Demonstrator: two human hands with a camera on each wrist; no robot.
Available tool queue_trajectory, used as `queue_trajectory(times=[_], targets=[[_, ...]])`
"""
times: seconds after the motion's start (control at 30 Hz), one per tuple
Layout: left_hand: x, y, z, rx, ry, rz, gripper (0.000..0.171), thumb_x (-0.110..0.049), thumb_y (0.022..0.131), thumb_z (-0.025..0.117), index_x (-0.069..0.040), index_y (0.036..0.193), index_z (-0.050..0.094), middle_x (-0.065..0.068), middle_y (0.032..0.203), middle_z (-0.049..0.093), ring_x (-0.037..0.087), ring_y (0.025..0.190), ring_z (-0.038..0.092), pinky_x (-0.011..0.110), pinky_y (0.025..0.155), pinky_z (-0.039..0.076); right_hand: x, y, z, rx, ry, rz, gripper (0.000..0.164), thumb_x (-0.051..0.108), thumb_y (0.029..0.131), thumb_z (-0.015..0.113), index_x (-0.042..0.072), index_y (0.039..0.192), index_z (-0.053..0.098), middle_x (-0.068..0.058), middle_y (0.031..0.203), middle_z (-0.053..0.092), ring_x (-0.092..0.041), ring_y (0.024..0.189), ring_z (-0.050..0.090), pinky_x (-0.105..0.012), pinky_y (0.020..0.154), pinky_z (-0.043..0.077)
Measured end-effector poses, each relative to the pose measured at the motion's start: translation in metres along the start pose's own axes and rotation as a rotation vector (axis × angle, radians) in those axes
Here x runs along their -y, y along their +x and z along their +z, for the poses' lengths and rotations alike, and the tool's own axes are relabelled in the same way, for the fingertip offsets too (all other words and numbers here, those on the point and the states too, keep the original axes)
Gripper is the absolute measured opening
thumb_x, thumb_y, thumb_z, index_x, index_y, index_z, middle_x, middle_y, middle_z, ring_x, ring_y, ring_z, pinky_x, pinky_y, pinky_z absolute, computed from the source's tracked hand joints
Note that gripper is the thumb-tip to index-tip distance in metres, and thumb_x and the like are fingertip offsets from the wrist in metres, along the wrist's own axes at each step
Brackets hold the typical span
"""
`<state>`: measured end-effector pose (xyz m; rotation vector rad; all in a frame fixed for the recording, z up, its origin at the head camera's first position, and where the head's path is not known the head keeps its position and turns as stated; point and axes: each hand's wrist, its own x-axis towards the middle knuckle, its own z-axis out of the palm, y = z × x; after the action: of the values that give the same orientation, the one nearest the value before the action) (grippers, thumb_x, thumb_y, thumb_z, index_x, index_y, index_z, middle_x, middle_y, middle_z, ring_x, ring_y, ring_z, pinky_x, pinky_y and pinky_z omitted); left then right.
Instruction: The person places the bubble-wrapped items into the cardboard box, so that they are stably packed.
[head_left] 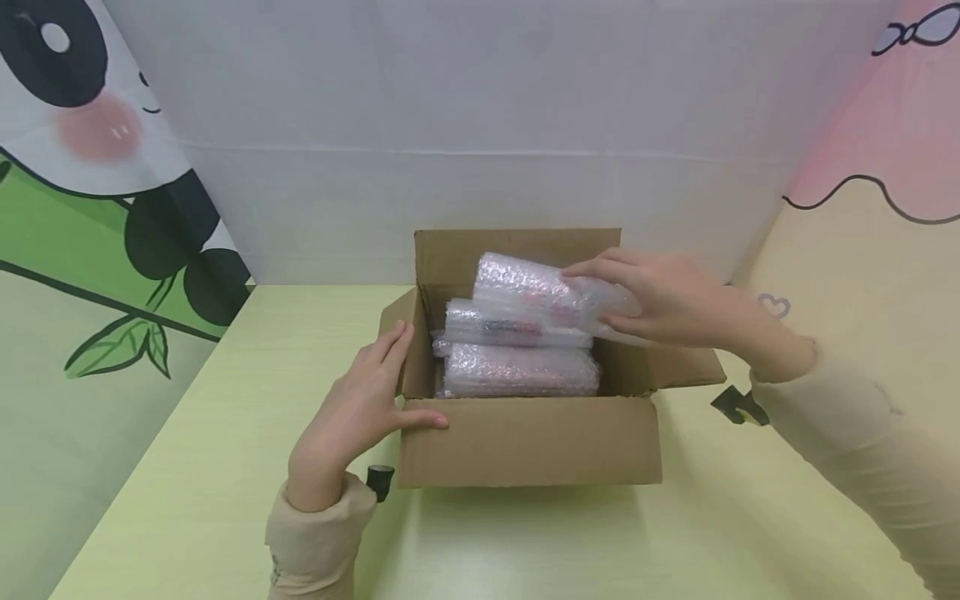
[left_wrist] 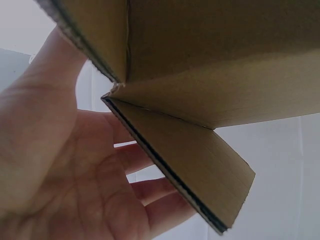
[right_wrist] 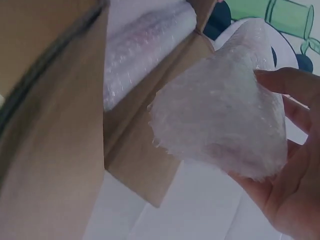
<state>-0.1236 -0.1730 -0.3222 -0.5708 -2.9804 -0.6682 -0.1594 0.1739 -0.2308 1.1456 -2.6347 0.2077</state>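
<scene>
An open cardboard box (head_left: 528, 442) stands on the table with its flaps spread. Inside lie bubble-wrapped packages (head_left: 525, 371), stacked one behind another, with faint red printing under the wrap. My right hand (head_left: 667, 300) grips the right end of another bubble-wrapped package (head_left: 517, 279), tilted above the stack at the box's opening. In the right wrist view the package's end (right_wrist: 215, 115) shows between thumb and fingers. At the left side my left hand (head_left: 356, 408) rests on the box, fingers along the left flap (left_wrist: 185, 160) and thumb on the front flap. Whatever lies deeper is hidden.
The pale yellow-green table (head_left: 202, 450) extends on both sides of the box and in front of it. A white cloth wall (head_left: 480, 108) rises close behind the box. Printed cartoon panels flank left and right. Small black wrist-camera parts (head_left: 380, 481) sit beside the sleeves.
</scene>
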Motion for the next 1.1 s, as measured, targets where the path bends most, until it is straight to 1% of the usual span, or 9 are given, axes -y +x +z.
queue_trajectory(times=[0.1, 0.17, 0.3, 0.53, 0.63, 0.83, 0.93, 1.03, 1.1], targets=[[-0.001, 0.0, 0.0, -0.003, 0.003, 0.002, 0.122, -0.054, 0.066, 0.082, -0.001, 0.154, 0.017, 0.019, 0.161, 0.019, 0.043, 0.142, 0.029, 0.061, 0.105, 0.04, 0.006, 0.004, 0.009, 0.037, 0.001, -0.033, 0.052, 0.012, 0.083, 0.071, 0.021, 0.133, 0.057, 0.001, 0.115, 0.065, -0.006, 0.057, 0.045, -0.02, 0.045, 0.035], [-0.001, 0.0, 0.0, -0.002, 0.001, 0.002, 0.122, -0.053, 0.066, 0.082, -0.001, 0.154, 0.017, 0.019, 0.161, 0.019, 0.043, 0.142, 0.029, 0.061, 0.105, 0.04, 0.01, 0.006, 0.014, 0.059, -0.008, -0.044, 0.052, 0.011, 0.083, 0.072, 0.021, 0.132, 0.058, 0.0, 0.115, 0.065, -0.006, 0.052, 0.041, -0.02, 0.043, 0.032], [-0.001, 0.0, 0.0, 0.002, -0.004, -0.001, 0.121, -0.053, 0.066, 0.082, -0.001, 0.154, 0.017, 0.019, 0.161, 0.019, 0.042, 0.143, 0.028, 0.062, 0.105, 0.039, 0.015, 0.009, 0.022, 0.114, -0.023, -0.032, 0.052, 0.011, 0.082, 0.071, 0.024, 0.131, 0.058, 0.002, 0.117, 0.065, -0.005, 0.048, 0.033, -0.02, 0.041, 0.028], [-0.001, 0.0, 0.0, 0.006, 0.001, -0.005, 0.121, -0.054, 0.066, 0.081, -0.002, 0.154, 0.017, 0.019, 0.161, 0.018, 0.042, 0.143, 0.027, 0.061, 0.105, 0.039, 0.024, 0.009, 0.035, 0.153, -0.044, -0.087, 0.05, 0.01, 0.082, 0.068, 0.028, 0.128, 0.059, 0.007, 0.112, 0.065, -0.002, 0.048, 0.032, -0.019, 0.044, 0.033], [-0.001, 0.0, 0.0, 0.007, 0.002, -0.006, 0.121, -0.054, 0.066, 0.081, -0.002, 0.154, 0.017, 0.019, 0.161, 0.018, 0.041, 0.143, 0.027, 0.062, 0.105, 0.039, 0.027, 0.009, 0.043, 0.168, -0.038, -0.125, 0.05, 0.009, 0.083, 0.067, 0.027, 0.128, 0.058, 0.006, 0.116, 0.064, -0.003, 0.053, 0.038, -0.018, 0.044, 0.033], [-0.002, 0.0, 0.0, 0.007, 0.006, -0.004, 0.121, -0.054, 0.066, 0.081, -0.002, 0.154, 0.016, 0.019, 0.161, 0.018, 0.041, 0.143, 0.027, 0.061, 0.105, 0.039, 0.032, 0.011, 0.052, 0.155, -0.039, -0.191, 0.049, 0.01, 0.082, 0.073, 0.023, 0.126, 0.058, 0.001, 0.125, 0.063, -0.015, 0.074, 0.063, -0.02, 0.045, 0.038], [-0.002, 0.0, 0.0, 0.004, 0.011, -0.001, 0.121, -0.054, 0.066, 0.081, -0.001, 0.154, 0.017, 0.019, 0.161, 0.018, 0.041, 0.143, 0.028, 0.061, 0.105, 0.04, 0.034, 0.011, 0.051, 0.161, -0.06, -0.197, 0.049, 0.013, 0.082, 0.076, 0.024, 0.126, 0.058, 0.001, 0.124, 0.062, -0.016, 0.074, 0.064, -0.02, 0.044, 0.037], [-0.002, 0.0, 0.0, 0.004, 0.014, -0.002, 0.121, -0.054, 0.066, 0.081, -0.001, 0.154, 0.017, 0.019, 0.161, 0.018, 0.041, 0.143, 0.028, 0.061, 0.105, 0.04, 0.035, 0.011, 0.049, 0.197, -0.066, -0.182, 0.051, 0.013, 0.082, 0.076, 0.025, 0.128, 0.057, 0.001, 0.127, 0.061, -0.014, 0.072, 0.062, -0.019, 0.044, 0.037], [-0.002, -0.001, 0.0, 0.004, 0.015, -0.002, 0.122, -0.055, 0.066, 0.081, -0.001, 0.154, 0.017, 0.019, 0.161, 0.018, 0.041, 0.143, 0.028, 0.061, 0.105, 0.04, 0.036, 0.011, 0.05, 0.207, -0.072, -0.181, 0.052, 0.012, 0.081, 0.076, 0.024, 0.129, 0.057, 0.0, 0.128, 0.061, -0.014, 0.071, 0.063, -0.021, 0.045, 0.039]])
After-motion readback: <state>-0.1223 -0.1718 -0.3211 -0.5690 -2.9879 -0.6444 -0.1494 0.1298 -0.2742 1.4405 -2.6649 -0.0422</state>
